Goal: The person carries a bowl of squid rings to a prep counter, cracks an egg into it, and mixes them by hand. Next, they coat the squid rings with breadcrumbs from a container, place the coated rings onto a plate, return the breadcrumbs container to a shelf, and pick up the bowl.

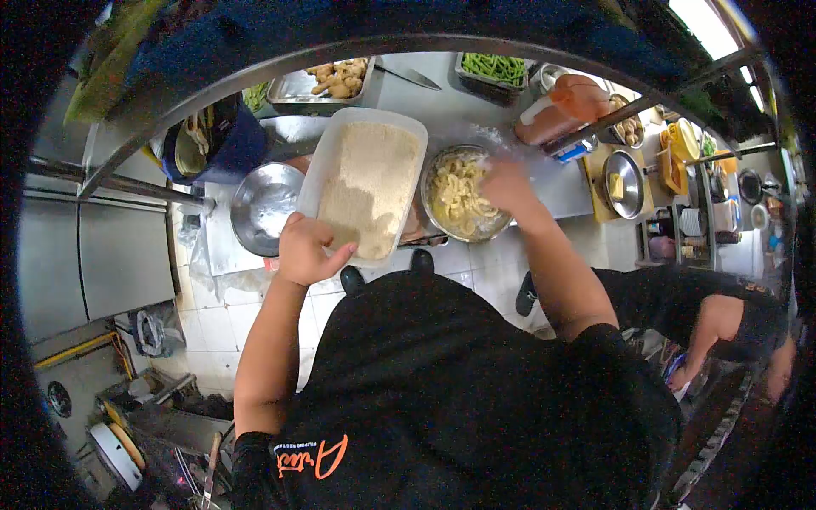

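My left hand (pixel 308 248) grips the near left corner of a white plastic tub (pixel 412 127), its thumb over the rim. Inside the tub lies a pale tan powder (pixel 374 161), like breadcrumbs or flour, banked unevenly. To the right of the tub sits a metal bowl (pixel 433 223) with wet, pale yellow curled pieces (pixel 459 191) that look like squid rings. My right hand (pixel 507 185) is over the right side of this bowl, smeared by motion, so its fingers are unclear. An empty-looking steel bowl (pixel 265 204) stands left of the tub.
Behind are a tray of ginger-like roots (pixel 340 78), a knife (pixel 410 78), a container of green beans (pixel 493 68) and an orange-brown jug (pixel 565 110). A metal shelf bar (pixel 374 42) crosses overhead. At right are a bowl with a yellow block (pixel 625 183) and a bending person (pixel 705 314).
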The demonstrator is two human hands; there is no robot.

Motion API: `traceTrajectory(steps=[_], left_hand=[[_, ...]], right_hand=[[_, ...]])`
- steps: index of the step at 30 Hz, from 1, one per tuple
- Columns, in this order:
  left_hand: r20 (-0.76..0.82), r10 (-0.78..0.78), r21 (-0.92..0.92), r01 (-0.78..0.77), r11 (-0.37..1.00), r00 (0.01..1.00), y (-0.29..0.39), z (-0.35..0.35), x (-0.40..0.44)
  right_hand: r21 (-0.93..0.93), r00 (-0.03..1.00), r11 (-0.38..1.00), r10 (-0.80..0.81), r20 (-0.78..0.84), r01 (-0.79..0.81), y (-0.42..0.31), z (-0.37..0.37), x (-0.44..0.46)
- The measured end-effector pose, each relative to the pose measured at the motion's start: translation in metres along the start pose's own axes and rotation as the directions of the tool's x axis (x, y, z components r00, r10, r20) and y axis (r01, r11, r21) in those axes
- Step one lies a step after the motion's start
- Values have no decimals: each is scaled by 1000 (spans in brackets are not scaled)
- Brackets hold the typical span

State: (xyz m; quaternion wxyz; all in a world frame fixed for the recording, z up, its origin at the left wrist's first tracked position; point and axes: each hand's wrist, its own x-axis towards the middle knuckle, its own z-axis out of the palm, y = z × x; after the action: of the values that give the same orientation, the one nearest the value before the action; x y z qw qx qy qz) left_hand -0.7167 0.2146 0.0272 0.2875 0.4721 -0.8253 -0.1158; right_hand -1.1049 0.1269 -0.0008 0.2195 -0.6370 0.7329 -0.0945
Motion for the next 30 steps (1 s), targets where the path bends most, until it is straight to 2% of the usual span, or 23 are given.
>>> traceTrajectory(steps=[1, 2, 3, 5, 7, 9, 11, 12, 14, 18, 20, 21, 22, 23, 24, 25, 26, 27, 29, 30], left_hand=[[-23, 18, 8, -18, 1000, 1000, -1, 1, 3], [-21, 25, 9, -25, 1000, 999, 0, 0, 5], [-6, 23, 14, -23, 1000, 1000, 0, -1, 7], [9, 18, 20, -19, 1000, 1000, 2, -3, 7], [33, -21, 10, 21, 1000, 999, 3, -5, 7], [47, -9, 27, 7, 1000, 999, -2, -4, 5], [62, 17, 41, -19, 999, 998, -2, -3, 6], [72, 6, 41, -9, 999, 997, -1, -4, 6], [80, -8, 38, 5, 999, 997, 2, -4, 6], [78, 12, 26, -14, 1000, 997, 1, -10, 10], [117, 15, -2, -15, 1000, 993, 5, -12, 8], [200, -57, 25, 53, 998, 978, 8, -14, 11], [277, -128, 59, 117, 991, 952, 10, -15, 14], [278, -125, 57, 114, 992, 952, 13, -10, 16], [225, -217, 49, 212, 976, 950, 18, -3, 21], [170, -314, 40, 312, 949, 934, 24, 3, 24], [161, -324, 47, 321, 946, 932, 29, 10, 28], [195, -382, 103, 368, 924, 903, 33, 16, 37], [192, -476, 177, 446, 877, 858, 39, 21, 56], [246, -536, 258, 478, 839, 808, 44, 23, 62]], right_hand=[[-158, 971, 970, -157, 178, 185, -12, 6, -9], [-275, 888, 881, -272, 370, 384, -18, 8, -14], [-274, 891, 883, -270, 364, 380, -10, 17, -13], [-302, 887, 837, -454, 84, 457, 6, 37, -12], [-260, 871, 833, -483, 90, 488, 15, 19, -3], [-210, 865, 839, -492, 101, 502, 12, 9, -7], [7, 952, 952, -306, 6, 306, 4, 5, -12], [5, 952, 952, -305, 4, 305, -3, 7, -18], [-355, 900, 827, -397, 180, 435, -23, 13, -37], [-371, 886, 810, -456, 89, 454, 1, 27, -11], [-344, 844, 802, -534, -50, 488, -1, 3, -21], [-337, 829, 802, -551, -97, 494, -3, -7, -26], [-183, 885, 906, -415, -211, 381, -8, -13, -29], [-10, 919, 964, -258, -297, 267, -10, -16, -31], [-10, 918, 963, -260, -299, 269, -4, -12, -27], [-166, 957, 953, -273, -96, 254, 7, -4, -20], [-318, 962, 908, -250, 109, 272, 10, -2, -16], [-316, 955, 901, -275, 111, 296, 14, -5, -13], [-87, 928, 940, -339, -155, 329, 7, -12, -7], [64, 895, 921, -354, -272, 384, -10, -21, -9]])
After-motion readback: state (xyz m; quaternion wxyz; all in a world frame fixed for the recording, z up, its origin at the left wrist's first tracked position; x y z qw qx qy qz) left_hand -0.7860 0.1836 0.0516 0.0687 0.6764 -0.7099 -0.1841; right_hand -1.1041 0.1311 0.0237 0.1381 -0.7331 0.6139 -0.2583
